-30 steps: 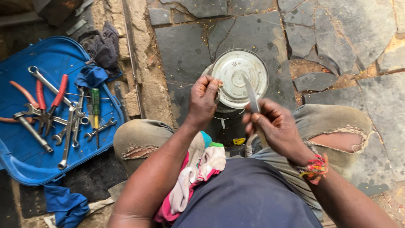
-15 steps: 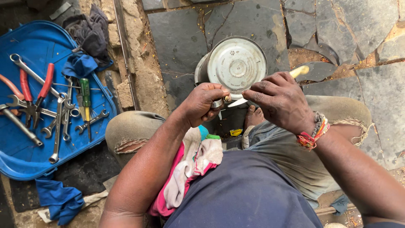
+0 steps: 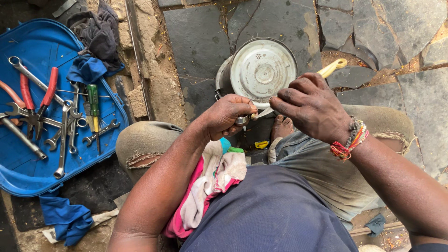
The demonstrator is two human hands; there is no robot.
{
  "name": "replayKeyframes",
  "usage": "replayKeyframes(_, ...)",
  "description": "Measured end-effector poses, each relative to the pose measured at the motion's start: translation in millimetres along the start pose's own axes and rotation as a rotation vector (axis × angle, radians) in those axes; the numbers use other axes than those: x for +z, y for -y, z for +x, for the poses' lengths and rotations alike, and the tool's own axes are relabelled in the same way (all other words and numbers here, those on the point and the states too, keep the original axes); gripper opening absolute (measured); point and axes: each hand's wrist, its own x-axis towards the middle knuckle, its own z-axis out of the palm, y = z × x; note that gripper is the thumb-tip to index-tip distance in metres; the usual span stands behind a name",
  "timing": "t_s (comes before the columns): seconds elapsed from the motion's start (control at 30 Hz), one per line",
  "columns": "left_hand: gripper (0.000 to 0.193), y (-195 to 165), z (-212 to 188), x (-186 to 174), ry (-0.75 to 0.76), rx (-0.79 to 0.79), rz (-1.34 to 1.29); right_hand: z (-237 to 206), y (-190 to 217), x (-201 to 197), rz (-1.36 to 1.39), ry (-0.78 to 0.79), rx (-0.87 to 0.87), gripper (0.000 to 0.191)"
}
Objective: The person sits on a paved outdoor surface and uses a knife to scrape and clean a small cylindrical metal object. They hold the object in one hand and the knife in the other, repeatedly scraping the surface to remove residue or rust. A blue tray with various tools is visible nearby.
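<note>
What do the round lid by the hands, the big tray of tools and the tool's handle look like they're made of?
Round lid: dull, scuffed grey metal, probably aluminium or steel, with pressed concentric rings. Tray: glossy blue moulded plastic, judging by its rounded rim. Handle in the right hand: smooth pale yellow, likely plastic, though wood is possible.

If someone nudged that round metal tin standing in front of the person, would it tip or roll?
The round metal tin stands upright on flat stone paving, so a light push would probably slide it. It looks thin-walled, likely light if empty. Knocked onto its side, its round shape would probably let it roll.
</note>
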Motion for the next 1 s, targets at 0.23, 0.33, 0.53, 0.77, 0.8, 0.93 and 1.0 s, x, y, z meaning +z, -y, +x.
replayKeyframes(0.23,0.018,2,0,-1,-0.002,-0.014,-0.008,-3,-4,19,-0.003,0.010,-0.043,0.045)
replayKeyframes(0.33,0.018,3,3,0,-0.056,0.011,-0.008,-11,-4,29,0.068,0.147,0.074,0.050)
replayKeyframes(0.53,0.019,0,8,7,-0.096,0.123,-0.105,-10,43,59,0.513,-0.235,0.359,0.037)
replayKeyframes(0.77,0.020,3,3,14,-0.053,0.277,-0.280,-6,58,56,0.871,-0.370,0.712,0.019)
replayKeyframes(0.8,0.020,3,4,14,-0.069,0.328,-0.264,-8,55,51,0.911,-0.338,0.827,0.020)
replayKeyframes(0.93,0.021,3,7,16,-0.155,0.455,-0.199,-2,52,46,0.927,-0.277,0.893,0.018)
replayKeyframes(1.0,0.022,3,7,17,-0.168,0.532,-0.143,5,54,50,0.977,-0.344,0.833,0.018)
